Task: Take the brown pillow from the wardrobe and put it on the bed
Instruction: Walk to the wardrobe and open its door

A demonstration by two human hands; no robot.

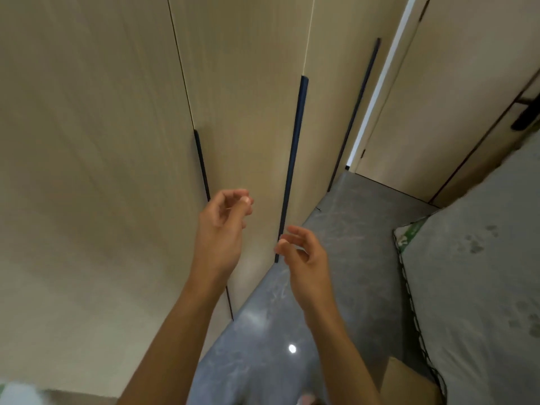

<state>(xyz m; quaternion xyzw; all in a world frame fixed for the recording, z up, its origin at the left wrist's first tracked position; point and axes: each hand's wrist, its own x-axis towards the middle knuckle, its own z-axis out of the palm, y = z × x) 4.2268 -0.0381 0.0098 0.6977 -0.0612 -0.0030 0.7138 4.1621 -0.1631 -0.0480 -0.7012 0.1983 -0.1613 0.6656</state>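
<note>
A tall beige wardrobe [117,141] fills the left and middle, all its doors closed. Long dark handle strips run down the door edges; the nearest are one on the left [201,165] and one in the middle [292,171]. My left hand [222,223] is raised in front of the doors, just right of the left handle, fingers loosely curled and holding nothing. My right hand [304,255] hovers close to the lower end of the middle handle, fingers apart, empty. The bed [482,273] with a grey cover lies at the right. No brown pillow is visible.
A grey marbled floor [344,244] runs between wardrobe and bed. A room door [415,112] stands at the far right with a bright gap beside it. A green patterned cushion corner [407,233] peeks from the bed's edge. A tan object [409,381] sits at the bottom right.
</note>
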